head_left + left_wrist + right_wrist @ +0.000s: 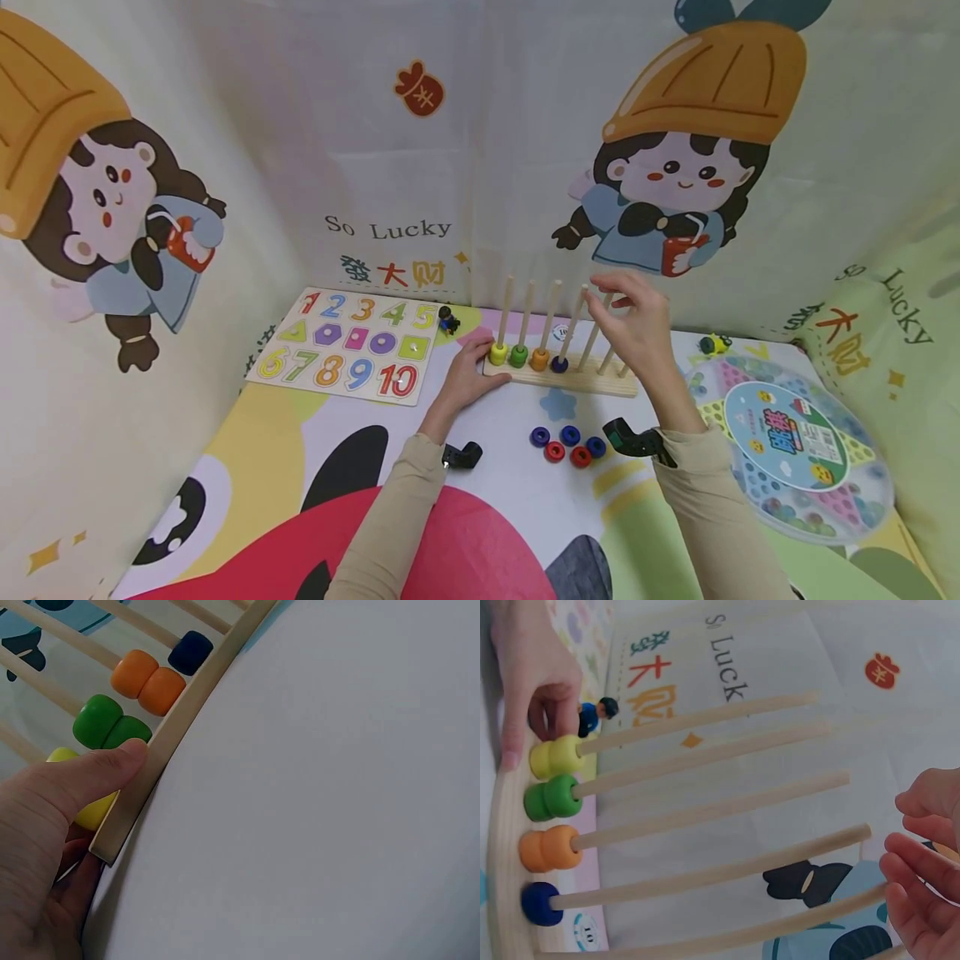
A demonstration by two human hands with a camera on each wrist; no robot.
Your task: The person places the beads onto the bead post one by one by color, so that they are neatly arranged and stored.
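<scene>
Beads (pixel 498 354) in yellow, green and orange are sitting in matching pairs at the foot of the first three pegs (pixel 525 315) of a wooden counting stand (pixel 596 384), and a single dark blue bead (pixel 558 365) is resting at the foot of the fourth peg (pixel 572 325). The stand is lying base down on the patterned tablecloth (pixel 510 410). The left hand (pixel 467 379) is gripping the stand's left end, thumb pressing the front edge. The right hand (pixel 633 321) is hovering by the peg tops, thumb and fingers loosely bent and parted, apparently holding nothing; whether a fingertip is brushing a peg, I cannot tell. Three loose blue beads (pixel 570 435) and two loose red beads (pixel 554 451) are lying in front of the stand.

The step in hand seems to be threading beads by colour, and the left hand is helping by steadying the stand. For the right hand, good work would mean pinching each bead by its outer rim, so the fingers are keeping clear of the hole, and centring it over the tip before letting go. Because the pegs are standing close together, lowering straight down is looking safer than slanting across, where a knock could be tipping the stand
</scene>
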